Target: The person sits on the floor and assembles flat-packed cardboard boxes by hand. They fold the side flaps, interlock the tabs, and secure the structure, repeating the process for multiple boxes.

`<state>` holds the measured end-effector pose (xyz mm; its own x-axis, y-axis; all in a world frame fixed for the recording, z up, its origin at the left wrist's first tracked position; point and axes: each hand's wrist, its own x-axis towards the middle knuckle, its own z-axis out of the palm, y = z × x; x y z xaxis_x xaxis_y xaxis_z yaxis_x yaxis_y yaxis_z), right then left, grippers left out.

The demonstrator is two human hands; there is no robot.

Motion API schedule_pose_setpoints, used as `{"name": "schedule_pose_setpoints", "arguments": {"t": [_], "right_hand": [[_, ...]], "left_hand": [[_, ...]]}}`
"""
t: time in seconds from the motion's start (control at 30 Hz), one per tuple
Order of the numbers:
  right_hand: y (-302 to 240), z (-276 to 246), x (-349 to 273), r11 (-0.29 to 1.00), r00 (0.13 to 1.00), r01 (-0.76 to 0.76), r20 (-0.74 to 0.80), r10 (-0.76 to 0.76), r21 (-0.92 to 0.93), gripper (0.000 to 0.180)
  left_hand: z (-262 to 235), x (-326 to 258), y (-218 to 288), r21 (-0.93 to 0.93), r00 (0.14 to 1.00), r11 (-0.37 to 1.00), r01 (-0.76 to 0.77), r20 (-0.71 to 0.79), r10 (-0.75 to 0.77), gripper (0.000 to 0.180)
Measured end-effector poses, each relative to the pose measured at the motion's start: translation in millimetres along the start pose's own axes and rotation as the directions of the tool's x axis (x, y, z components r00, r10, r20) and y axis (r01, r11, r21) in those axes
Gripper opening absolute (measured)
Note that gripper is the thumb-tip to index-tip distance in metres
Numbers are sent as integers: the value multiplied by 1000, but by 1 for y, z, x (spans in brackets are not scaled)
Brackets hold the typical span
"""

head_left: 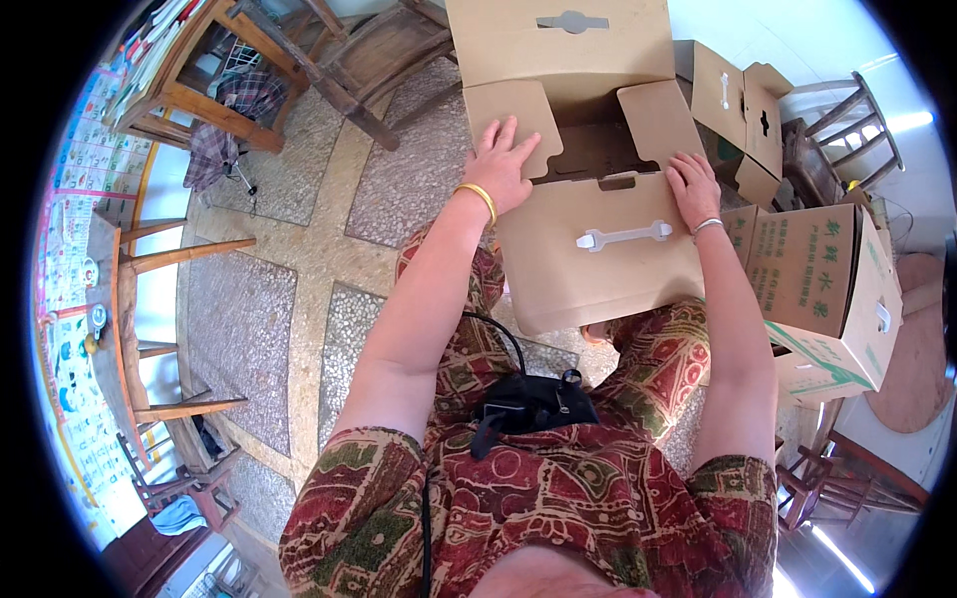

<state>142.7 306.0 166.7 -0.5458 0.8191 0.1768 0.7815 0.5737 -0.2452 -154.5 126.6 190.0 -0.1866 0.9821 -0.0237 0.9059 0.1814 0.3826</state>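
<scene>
In front of me stands an open cardboard box [558, 264], its top flaps spread apart. The near flap carries a white plastic handle [625, 235], and the far flap has a cut-out slot. Two smaller side flaps lean over the dark opening; the part of the inside I can see is bare. My left hand [501, 164] rests with fingers spread on the left side flap. At the box's right edge, my right hand [692, 187] lies over the corner by the right side flap, fingers stretched and holding nothing.
To the right are a printed fruit carton [807, 267] and another brown box [736, 110] behind it. A wooden chair [847, 130] stands beyond them. Wooden furniture [349, 60] is at the far left, and a wooden table [120, 329] stands by the poster-covered wall.
</scene>
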Motion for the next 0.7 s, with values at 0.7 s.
{"name": "schedule_pose_setpoints", "arguments": {"t": [0.7], "right_hand": [[40,7,-90,573,810,-581,340,478,578,60]], "left_hand": [[6,27,-44,-26,990,998,-51,131,54,70]]}}
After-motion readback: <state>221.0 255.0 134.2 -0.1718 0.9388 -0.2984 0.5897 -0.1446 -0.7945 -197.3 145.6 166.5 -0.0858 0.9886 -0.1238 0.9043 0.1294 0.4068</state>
